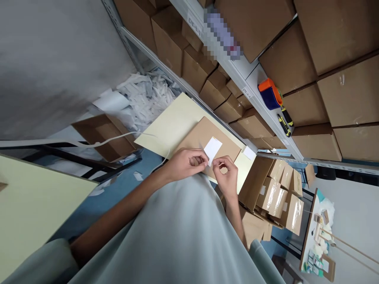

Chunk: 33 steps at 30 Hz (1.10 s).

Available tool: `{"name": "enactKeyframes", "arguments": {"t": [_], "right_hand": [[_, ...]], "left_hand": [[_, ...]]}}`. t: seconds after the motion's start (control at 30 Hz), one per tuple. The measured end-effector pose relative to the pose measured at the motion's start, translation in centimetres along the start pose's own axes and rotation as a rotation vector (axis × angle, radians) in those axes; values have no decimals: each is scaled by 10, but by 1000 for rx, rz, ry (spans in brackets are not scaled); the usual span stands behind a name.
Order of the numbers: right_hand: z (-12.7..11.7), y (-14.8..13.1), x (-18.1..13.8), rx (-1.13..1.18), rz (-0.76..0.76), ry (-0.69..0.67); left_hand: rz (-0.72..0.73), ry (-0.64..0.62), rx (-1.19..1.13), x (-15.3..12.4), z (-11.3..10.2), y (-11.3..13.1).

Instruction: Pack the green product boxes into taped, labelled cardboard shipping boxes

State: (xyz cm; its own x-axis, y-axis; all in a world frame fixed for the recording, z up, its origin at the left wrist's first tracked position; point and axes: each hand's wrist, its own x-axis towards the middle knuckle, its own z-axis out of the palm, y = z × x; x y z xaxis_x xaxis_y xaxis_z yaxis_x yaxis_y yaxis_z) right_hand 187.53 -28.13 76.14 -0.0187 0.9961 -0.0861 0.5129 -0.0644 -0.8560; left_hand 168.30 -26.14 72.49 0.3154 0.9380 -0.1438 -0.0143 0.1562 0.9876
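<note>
Your two hands are almost closed, each with the thumb and the forefinger pinched together: the left hand [194,162] and the right hand [225,169] hold the near end of a white label [213,148], their fingertips close to each other. The other fingers are curled softly inward. The label is thin, smooth and rectangular, and it lies over a flat brown cardboard box [191,136], which rests on the pale yellow worktop [166,122] in front of you. The box has a matte surface and straight edges. Your left forearm reaches in a long diagonal from the lower left, while your right forearm rises more steeply, both wrists bent toward the label. Below them, your grey-green garment [183,232] hangs in smooth folds.
</note>
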Motion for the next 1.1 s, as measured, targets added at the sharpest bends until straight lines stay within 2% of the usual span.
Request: {"name": "enactKeyframes", "arguments": {"t": [0.07,0.17,0.3,0.43,0.53,0.6,0.67,0.7,0.77,0.8,0.87,1.0,1.1], "right_hand": [[3,4,1,31,42,20],[0,11,3,46,120,85],[-14,19,3,44,229,193],[-27,18,-4,48,293,276],[-31,13,-16,61,304,376],[-31,10,-23,81,303,428],[-28,7,-28,103,292,451],[-26,6,-29,114,283,456],[-22,5,-30,136,265,448],[-20,3,-29,148,256,442],[-17,0,-28,172,236,440],[-17,-12,-28,203,209,470],[-21,-22,-31,206,211,447]], "left_hand": [[-28,15,-44,0,-5,-8],[-96,104,-63,4,-18,-25],[-165,284,52,18,-53,-47],[-342,597,211,44,-112,-56],[-462,837,331,67,-170,-50],[-457,977,410,85,-212,-41],[-343,1002,461,104,-250,-28],[-278,971,489,113,-265,-19],[-175,874,525,128,-280,-1],[-132,814,522,133,-279,8],[-36,672,434,134,-257,24],[177,346,42,101,-168,43],[252,222,-155,63,-110,55]]}}
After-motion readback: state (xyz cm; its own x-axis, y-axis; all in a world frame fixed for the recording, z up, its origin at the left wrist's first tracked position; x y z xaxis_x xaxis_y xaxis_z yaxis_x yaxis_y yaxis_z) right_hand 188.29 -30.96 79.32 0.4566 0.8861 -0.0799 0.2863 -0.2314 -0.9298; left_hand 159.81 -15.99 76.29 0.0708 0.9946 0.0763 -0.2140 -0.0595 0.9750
